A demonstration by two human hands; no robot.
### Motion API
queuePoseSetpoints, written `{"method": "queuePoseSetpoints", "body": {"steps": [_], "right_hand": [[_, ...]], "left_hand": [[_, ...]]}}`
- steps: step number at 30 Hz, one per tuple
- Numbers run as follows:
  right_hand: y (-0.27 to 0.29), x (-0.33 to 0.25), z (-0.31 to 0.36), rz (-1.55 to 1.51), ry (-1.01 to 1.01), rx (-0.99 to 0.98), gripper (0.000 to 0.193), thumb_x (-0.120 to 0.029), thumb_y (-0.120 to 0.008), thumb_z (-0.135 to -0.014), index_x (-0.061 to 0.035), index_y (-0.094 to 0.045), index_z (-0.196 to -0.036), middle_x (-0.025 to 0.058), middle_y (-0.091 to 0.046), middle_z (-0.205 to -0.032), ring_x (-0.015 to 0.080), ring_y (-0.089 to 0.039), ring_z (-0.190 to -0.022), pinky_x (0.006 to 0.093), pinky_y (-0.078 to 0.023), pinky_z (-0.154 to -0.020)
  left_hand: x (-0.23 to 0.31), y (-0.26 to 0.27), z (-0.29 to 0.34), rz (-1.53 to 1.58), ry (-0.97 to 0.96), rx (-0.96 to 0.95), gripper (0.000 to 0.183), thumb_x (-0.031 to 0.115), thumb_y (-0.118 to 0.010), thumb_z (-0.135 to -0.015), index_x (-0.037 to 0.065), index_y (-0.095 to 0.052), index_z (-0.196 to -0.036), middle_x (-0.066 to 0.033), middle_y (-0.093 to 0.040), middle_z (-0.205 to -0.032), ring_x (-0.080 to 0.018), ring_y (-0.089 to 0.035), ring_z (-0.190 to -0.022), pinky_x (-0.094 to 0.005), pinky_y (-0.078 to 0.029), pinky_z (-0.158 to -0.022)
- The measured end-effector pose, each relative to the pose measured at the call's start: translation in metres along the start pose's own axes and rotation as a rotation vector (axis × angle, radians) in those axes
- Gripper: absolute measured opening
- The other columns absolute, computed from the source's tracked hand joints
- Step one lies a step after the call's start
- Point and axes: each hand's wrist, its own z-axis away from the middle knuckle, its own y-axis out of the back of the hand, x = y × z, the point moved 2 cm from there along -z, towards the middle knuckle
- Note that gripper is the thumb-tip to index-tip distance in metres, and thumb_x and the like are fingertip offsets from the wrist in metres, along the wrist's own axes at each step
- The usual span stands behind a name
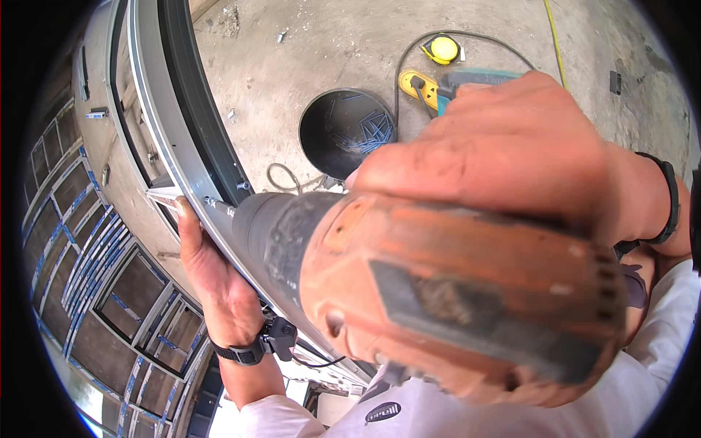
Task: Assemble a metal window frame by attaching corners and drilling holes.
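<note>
My right hand [489,150] is wrapped round a scuffed orange power drill [453,292], which fills the lower middle of the view. The drill's black chuck [274,233] points left, and its bit [221,207] meets a grey metal window or door frame [164,102]. My left hand [219,288] grips the frame's edge just below the bit, thumb up along it and fingers partly hidden behind. A small screw or stud [243,186] shows on the frame beside the chuck.
A black bucket [314,139] with blue strips stands on the concrete floor. Beyond lie a yellow tape measure [442,49], a yellow power strip [420,86] with a cord, and a teal tool [478,77] partly behind my right hand. Several frames with blue tape [102,255] lean at left.
</note>
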Motion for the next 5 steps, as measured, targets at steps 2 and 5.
{"method": "queuePoseSetpoints", "body": {"steps": [2,5], "right_hand": [[-0.002,-0.001,-0.002,0.011,0.011,0.007,0.032,-0.019,-0.063,-0.083,-0.0007,-0.066,-0.109,0.0087,-0.068,-0.079,0.0246,-0.065,-0.065,0.0328,-0.049,-0.057],[-0.001,0.004,-0.002,-0.071,-0.010,0.003,0.036,-0.018,-0.068,-0.079,0.0010,-0.066,-0.109,0.0120,-0.070,-0.086,0.0296,-0.068,-0.072,0.0322,-0.054,-0.066]], "left_hand": [[0.001,0.004,0.001,0.002,-0.016,-0.007,0.030,0.034,-0.067,-0.090,0.010,-0.063,-0.108,-0.0062,-0.069,-0.095,-0.0219,-0.067,-0.087,-0.0412,-0.057,-0.080],[0.000,-0.016,0.002,-0.024,-0.057,-0.018,0.031,0.035,-0.067,-0.090,0.009,-0.063,-0.108,-0.0076,-0.069,-0.095,-0.0236,-0.068,-0.088,-0.0415,-0.057,-0.081]]}}
